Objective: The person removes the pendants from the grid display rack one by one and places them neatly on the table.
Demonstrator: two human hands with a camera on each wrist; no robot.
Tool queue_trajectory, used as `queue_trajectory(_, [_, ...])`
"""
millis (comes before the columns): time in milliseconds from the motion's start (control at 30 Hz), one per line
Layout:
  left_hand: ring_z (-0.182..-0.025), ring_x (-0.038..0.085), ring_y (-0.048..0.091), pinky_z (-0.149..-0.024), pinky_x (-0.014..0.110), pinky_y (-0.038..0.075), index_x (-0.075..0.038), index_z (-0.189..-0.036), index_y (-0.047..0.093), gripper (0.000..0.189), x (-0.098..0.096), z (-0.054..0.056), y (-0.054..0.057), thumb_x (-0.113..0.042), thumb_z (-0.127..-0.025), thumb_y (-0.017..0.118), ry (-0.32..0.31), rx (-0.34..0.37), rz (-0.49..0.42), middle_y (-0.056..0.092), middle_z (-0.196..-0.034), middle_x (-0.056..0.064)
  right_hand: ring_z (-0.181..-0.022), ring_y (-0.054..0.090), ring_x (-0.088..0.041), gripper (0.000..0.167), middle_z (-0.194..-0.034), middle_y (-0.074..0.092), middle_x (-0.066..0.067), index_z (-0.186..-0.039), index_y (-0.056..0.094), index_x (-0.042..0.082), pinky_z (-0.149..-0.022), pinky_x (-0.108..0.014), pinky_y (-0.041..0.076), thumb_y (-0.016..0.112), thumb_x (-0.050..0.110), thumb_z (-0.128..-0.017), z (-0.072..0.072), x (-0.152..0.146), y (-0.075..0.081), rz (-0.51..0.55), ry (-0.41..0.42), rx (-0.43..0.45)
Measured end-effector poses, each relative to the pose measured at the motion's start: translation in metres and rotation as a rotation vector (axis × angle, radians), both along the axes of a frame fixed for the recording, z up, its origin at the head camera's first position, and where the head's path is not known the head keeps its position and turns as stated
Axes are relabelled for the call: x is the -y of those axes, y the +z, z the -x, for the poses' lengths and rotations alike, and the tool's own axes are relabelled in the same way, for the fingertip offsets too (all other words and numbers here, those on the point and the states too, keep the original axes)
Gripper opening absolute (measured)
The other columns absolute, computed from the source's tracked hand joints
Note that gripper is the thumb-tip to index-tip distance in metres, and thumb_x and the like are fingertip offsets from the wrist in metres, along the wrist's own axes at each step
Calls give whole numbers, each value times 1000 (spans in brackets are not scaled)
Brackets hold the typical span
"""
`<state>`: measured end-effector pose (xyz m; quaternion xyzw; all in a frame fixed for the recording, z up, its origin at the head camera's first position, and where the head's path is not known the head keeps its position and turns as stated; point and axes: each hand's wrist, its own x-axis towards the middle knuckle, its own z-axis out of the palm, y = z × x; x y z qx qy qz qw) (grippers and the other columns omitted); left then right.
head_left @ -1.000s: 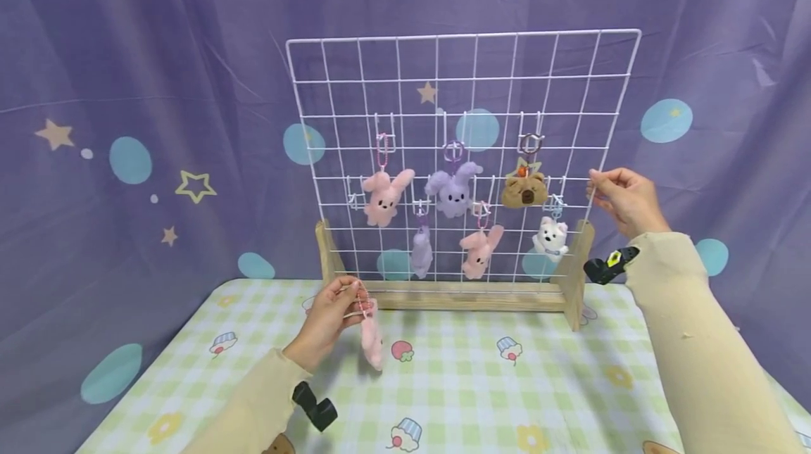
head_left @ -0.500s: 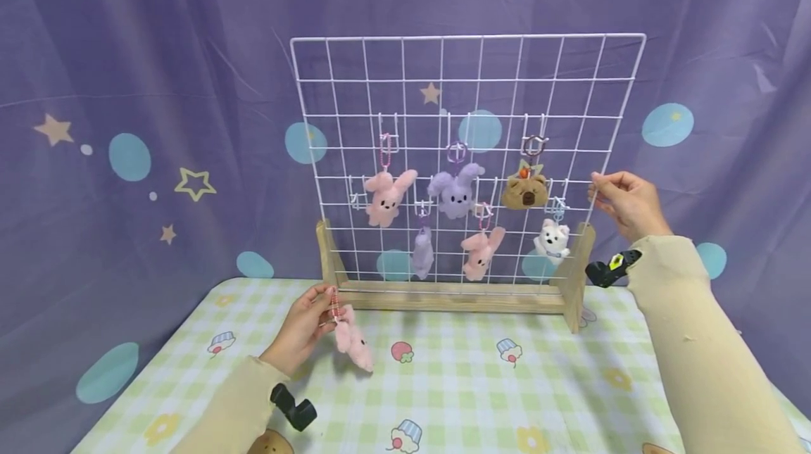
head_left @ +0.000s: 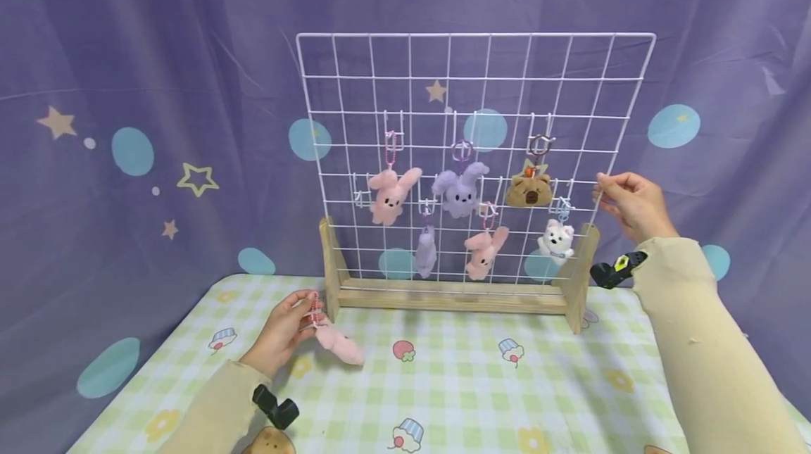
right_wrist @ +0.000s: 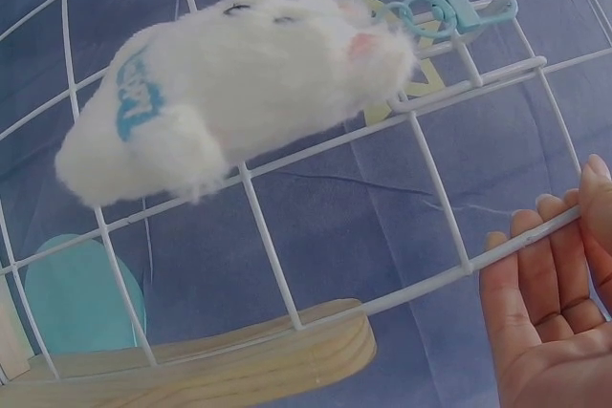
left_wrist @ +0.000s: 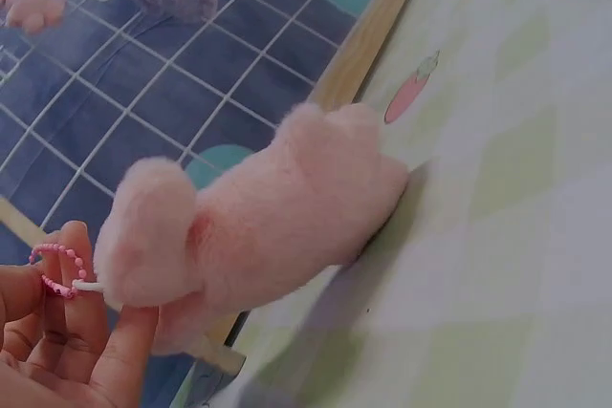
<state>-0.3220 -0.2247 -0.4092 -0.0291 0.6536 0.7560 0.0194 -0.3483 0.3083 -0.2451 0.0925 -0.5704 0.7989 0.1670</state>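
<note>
Head view: left hand (head_left: 281, 331) pinches the bead chain (head_left: 315, 309) of a pink plush (head_left: 340, 343), low over the table (head_left: 456, 383) near the wooden stand (head_left: 453, 302); right hand (head_left: 633, 206) grips the wire grid (head_left: 475, 34) at its edge. Left wrist view: plush probably light, soft, sturdy, best held by its chain. Right wrist view: fingers (right_wrist: 542, 274) side by side, curled at the grid.

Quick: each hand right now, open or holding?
Left hand: closed, holding the pink plush by its beaded chain.
Right hand: closed, pinching the side edge of the wire grid.
</note>
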Motion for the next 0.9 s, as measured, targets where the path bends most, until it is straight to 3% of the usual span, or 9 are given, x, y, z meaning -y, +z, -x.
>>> queue_trajectory(200, [-69, 3, 59, -58, 17, 47, -18, -93, 55, 13, 4, 5, -3, -17, -101, 45, 2, -14, 68, 62, -85, -6, -64, 62, -9, 14, -69, 67, 0, -73, 64, 8, -63, -18, 54, 65, 4, -87, 0, -2, 0, -12, -11, -2])
queue_trajectory(400, [-70, 6, 63, -59, 20, 48, -1, -106, 55, 18, 8, 9, -6, -16, -99, 48, 67, -37, 263, 66, -84, -2, -64, 62, -9, 14, -69, 67, 0, -73, 64, 8, -64, -18, 54, 65, 5, -87, 0, -2, 0, -17, -15, 6])
queue_trajectory(500, [-72, 9, 63, -63, 23, 51, 9, -109, 53, 22, 6, 11, -6, -9, -98, 48, 86, -92, 338, 67, -85, 5, -65, 62, -8, 14, -70, 67, 1, -74, 64, 8, -64, -18, 54, 66, 5, -87, 0, -1, 0, -21, -25, 17])
queue_trajectory(633, [-73, 10, 60, -65, 23, 50, 11, -106, 57, 21, -3, 14, -2, -7, -96, 51, 110, -168, 436, 68, -85, 8, -66, 62, -8, 14, -70, 67, 1, -74, 64, 9, -64, -17, 54, 65, 4, -88, -1, -2, 1, -24, -29, 27])
queue_trajectory(700, [-72, 10, 60, -66, 22, 50, 10, -104, 59, 20, -9, 15, 0, -6, -95, 52, 110, -189, 450, 69, -85, 9, -66, 62, -8, 15, -70, 67, 1, -74, 64, 9, -64, -17, 54, 64, 4, -88, -1, -3, 2, -26, -30, 29])
queue_trajectory(900, [-72, 10, 63, -67, 22, 53, 14, -105, 58, 21, -25, 16, 3, -2, -93, 56, 88, -220, 367, 70, -89, 15, -64, 63, -9, 15, -69, 67, 0, -73, 64, 8, -64, -18, 54, 65, 4, -87, 0, -1, 1, -8, -9, 15])
